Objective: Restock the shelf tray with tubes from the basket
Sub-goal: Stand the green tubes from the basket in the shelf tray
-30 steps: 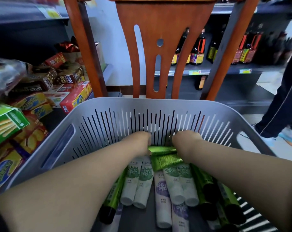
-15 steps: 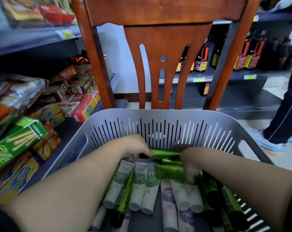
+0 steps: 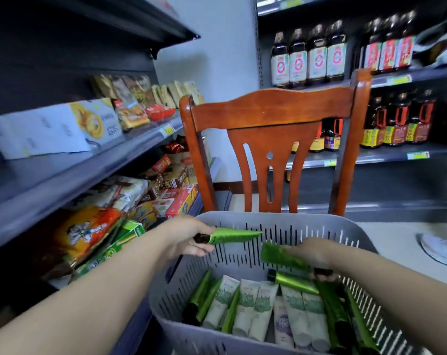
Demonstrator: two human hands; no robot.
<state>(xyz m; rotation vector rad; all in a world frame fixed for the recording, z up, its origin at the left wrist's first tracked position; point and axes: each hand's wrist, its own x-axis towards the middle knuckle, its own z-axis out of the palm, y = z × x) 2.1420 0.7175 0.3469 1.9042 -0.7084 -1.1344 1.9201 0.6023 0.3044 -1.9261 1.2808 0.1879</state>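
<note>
over the basket (image 3: 242,219) rim, a green tube (image 3: 233,236), long axis 3-to-9 o'clock, was gripped by the left hand (image 3: 191,238); another tube (image 3: 283,254) was clamped in the right hand (image 3: 313,252).

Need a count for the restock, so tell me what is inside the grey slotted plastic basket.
Inside the grey slotted plastic basket lie white tubes with green print and shiny green tubes, plus a purple-printed one. They overlap, so lower layers and the total are hidden.
</note>
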